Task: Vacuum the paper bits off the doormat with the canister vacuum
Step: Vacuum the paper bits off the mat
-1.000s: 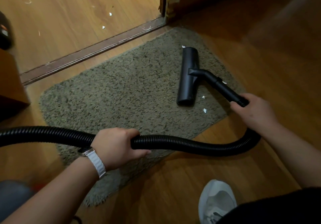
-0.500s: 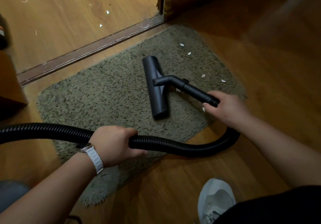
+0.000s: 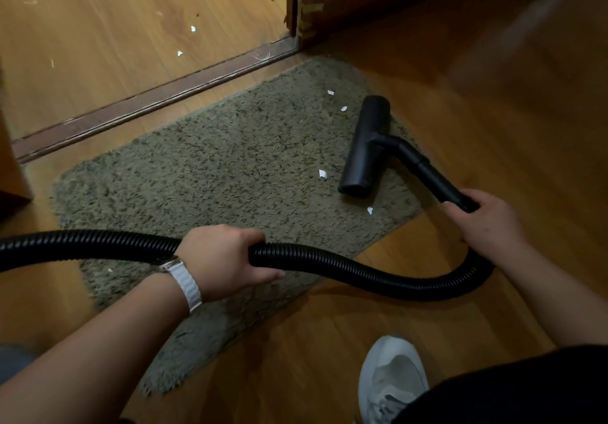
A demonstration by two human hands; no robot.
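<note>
While left hand clasps hose clear, right hand grips wand, steering nozzle toward paper bits on doormat.

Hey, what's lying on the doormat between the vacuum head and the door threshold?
In the head view, two white paper bits lie on the doormat between the vacuum head and the threshold; otherwise bare pile.
</note>
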